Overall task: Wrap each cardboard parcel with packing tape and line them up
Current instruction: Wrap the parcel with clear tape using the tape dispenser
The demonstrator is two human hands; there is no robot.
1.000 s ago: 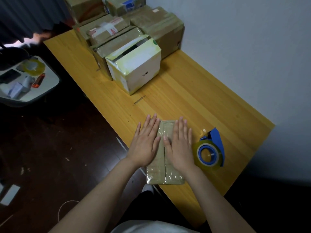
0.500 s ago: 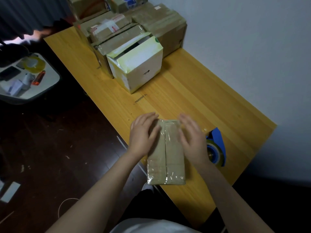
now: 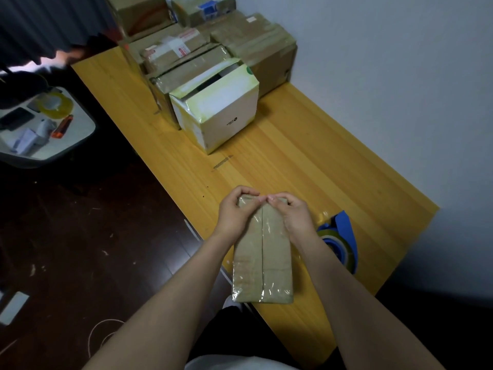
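A: Which step is this?
B: Sealing, I'd judge. On the table [image 3: 165,145], at its near edge and well short of the boxes [image 3: 213,76], the left hand [image 3: 234,213] curls its fingers over the far end of the parcel [image 3: 262,260]. The right hand [image 3: 294,217] grips likewise, fingertips nearly meeting.
A: And next?
B: Probably more tape from the dispenser [image 3: 338,244], or a firm two-handed lift over to the boxes.

Bare forearms [image 3: 170,297]; a white top [image 3: 240,363] at the lower edge, above what may be dark trousers [image 3: 226,335].
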